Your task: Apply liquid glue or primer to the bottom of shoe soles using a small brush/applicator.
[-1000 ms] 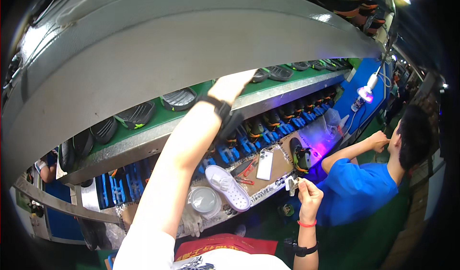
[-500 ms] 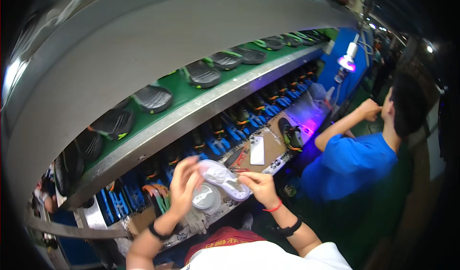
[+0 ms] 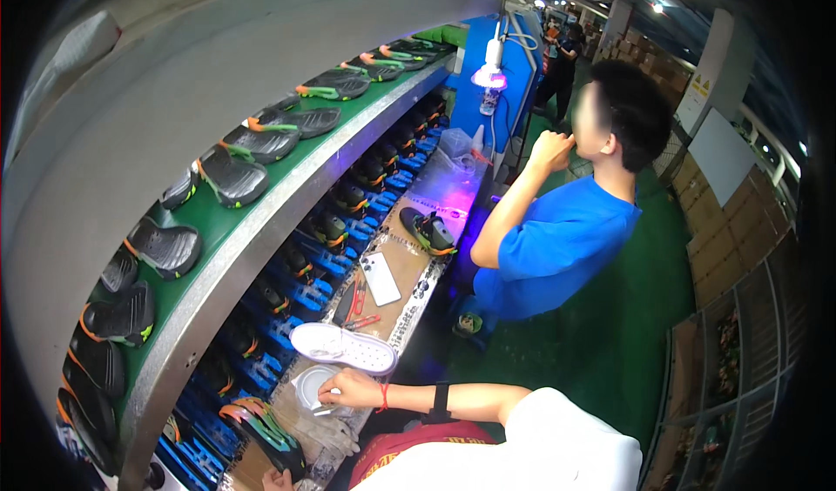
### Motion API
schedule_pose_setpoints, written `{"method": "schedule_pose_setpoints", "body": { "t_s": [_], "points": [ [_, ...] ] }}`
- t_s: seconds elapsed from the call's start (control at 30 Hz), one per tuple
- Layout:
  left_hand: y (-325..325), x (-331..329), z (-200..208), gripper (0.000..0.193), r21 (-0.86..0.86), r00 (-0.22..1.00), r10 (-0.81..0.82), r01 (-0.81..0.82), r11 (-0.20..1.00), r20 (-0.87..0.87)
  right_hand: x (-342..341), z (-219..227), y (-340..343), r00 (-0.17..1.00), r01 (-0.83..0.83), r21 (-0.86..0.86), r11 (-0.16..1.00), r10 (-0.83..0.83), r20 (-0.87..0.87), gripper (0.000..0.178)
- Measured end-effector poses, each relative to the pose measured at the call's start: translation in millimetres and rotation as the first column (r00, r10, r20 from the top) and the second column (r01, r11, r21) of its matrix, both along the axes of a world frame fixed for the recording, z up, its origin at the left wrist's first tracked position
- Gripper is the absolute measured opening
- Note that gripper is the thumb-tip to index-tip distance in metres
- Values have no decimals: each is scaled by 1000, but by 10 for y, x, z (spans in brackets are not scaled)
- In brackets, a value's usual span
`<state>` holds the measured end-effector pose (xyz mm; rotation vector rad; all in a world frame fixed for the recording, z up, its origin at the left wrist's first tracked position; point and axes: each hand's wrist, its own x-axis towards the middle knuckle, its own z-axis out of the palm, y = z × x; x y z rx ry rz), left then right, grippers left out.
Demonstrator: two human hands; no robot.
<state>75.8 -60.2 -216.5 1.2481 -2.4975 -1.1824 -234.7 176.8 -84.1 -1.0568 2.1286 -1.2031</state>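
My right hand (image 3: 354,388), with a red cord and a black band at its wrist, is over a small round pale dish (image 3: 312,385). Its fingertips are pinched together at the dish; what lies between them is too small to make out. Just beyond the dish a white perforated shoe (image 3: 344,347) rests on the bench. Only part of my left hand (image 3: 277,480) shows, at the lower edge beside a black sandal with orange and green straps (image 3: 266,428). Whether it grips the sandal cannot be seen. Between the hands are light-coloured gloves (image 3: 326,430).
A white phone (image 3: 380,279), red-handled tools (image 3: 360,306) and another dark sandal (image 3: 428,232) lie on the bench. Sandals ride a green raised belt (image 3: 252,208) at left; blue holders (image 3: 309,295) line up below. A person in blue (image 3: 557,238) stands at right near a purple lamp (image 3: 489,77).
My right hand has left the white shoe and come to the dish. My left hand has dropped to the lower edge. The shoe now lies on the bench, and the view has turned right.
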Motion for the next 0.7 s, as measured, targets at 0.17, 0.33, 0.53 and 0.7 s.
{"method": "schedule_pose_setpoints", "body": {
  "t_s": [0.17, 0.33, 0.53, 0.7],
  "points": [
    [47, -106, 183, 22, -187, 1000, -27, 28, 982, 9, 30, -182, -81, 991, -11, 26, 1000, 14, -133, 19],
    [-47, -165, 286, 17, -229, 992, -123, 116, 967, -17, -142, -610, -178, 864, -170, -7, 985, 145, -482, 11],
    [-43, -166, 497, 18, 163, 993, 114, -107, 981, -32, -209, -408, -255, 875, -7, 70, 998, 40, -483, 15],
    [195, -397, 1081, 56, 987, 619, 775, 156, 35, -125, -163, -578, -309, 843, -109, 131, 985, 161, -513, 14]
  ]
}}
